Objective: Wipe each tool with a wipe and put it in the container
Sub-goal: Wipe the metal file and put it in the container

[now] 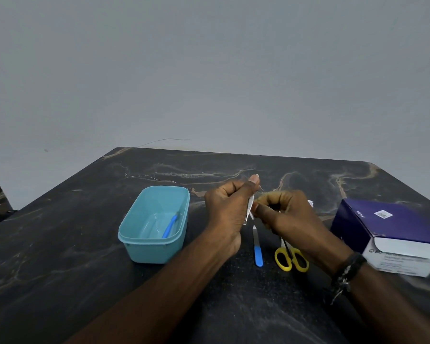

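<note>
My left hand (227,209) holds a thin silver metal tool (249,209) upright above the table, a little right of the teal container (134,240). My right hand (287,214) is closed on a small white wipe (251,215) pressed against that tool; a bit of white also shows behind the knuckles. Inside the container lies a blue-handled tool (169,225). On the table below my hands lie a nail file (257,245) with a blue handle and yellow-handled scissors (291,258), whose blades are hidden under my right hand.
A purple and white box (392,234) stands at the right, close to my right wrist. The dark marbled table (85,281) ends at a grey wall behind. A dark object sits at the far left edge.
</note>
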